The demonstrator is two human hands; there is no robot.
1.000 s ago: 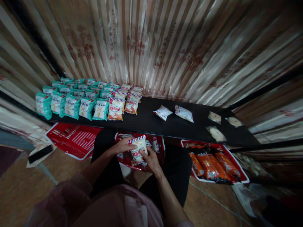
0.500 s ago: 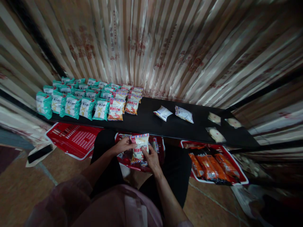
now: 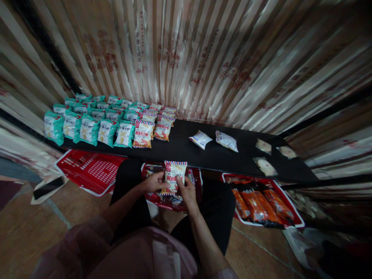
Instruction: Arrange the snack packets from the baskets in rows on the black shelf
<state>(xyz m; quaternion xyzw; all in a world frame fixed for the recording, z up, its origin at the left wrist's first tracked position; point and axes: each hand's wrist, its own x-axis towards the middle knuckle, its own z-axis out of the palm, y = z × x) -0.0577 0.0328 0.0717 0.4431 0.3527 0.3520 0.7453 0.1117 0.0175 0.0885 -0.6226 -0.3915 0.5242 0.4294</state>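
**Black surface (image 3: 209,153) ahead, snack packet (image 3: 175,175) held just before its edge**

Behind the surface stands a striped wall (image 3: 203,58). Both hands grasp the snack packet above a red basket (image 3: 198,185). The left hand (image 3: 153,182) holds its left side and the right hand (image 3: 188,192) its lower right. The packet's long axis is upright. Matching packets (image 3: 143,134) lie further up and to the left.

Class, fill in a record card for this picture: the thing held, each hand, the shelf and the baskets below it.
Snack packet: upright, striped top edge, over a red basket
Left hand: grips its left edge
Right hand: grips its right edge
Black shelf: rows of teal packets, striped packets, two white packets
Right basket: orange packets
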